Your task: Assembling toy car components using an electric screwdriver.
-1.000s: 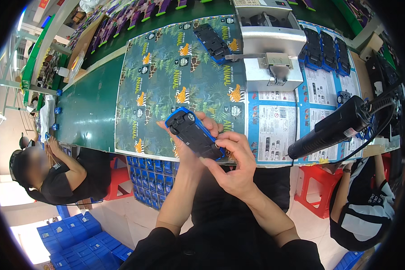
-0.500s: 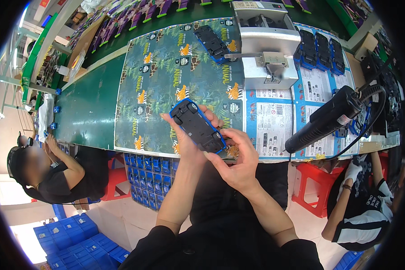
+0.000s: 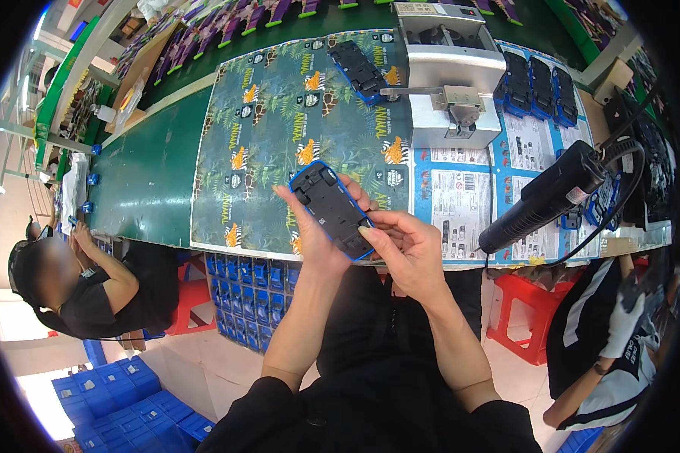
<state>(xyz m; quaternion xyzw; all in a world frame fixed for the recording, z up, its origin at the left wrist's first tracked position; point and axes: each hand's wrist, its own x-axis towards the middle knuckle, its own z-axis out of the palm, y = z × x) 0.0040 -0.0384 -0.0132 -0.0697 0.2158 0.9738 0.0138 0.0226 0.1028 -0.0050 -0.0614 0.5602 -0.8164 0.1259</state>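
Observation:
A blue toy car [image 3: 332,210] is held above the table's near edge, its black underside facing up. My left hand [image 3: 316,238] is wrapped round it from below and the left side, fingertips showing past the far right edge. My right hand [image 3: 408,249] grips the near right end, the thumb pressed on the underside by a wheel. Past the hands, another upturned blue toy car [image 3: 357,73] lies on the printed sheet. A metal bench machine [image 3: 453,83] with a protruding lever stands to its right.
A black corded electric screwdriver [image 3: 544,198] hangs at the right. Several upturned cars [image 3: 540,87] lie behind it. Printed card sheets [image 3: 279,143] cover the table. Co-workers sit left [image 3: 91,294] and right [image 3: 604,355]. Blue crates [image 3: 121,400] and a red stool [image 3: 529,317] stand on the floor.
My right thumb has moved from the car's near edge onto its underside. The left hand keeps its hold. The co-worker at the right has shifted, raising a gloved hand.

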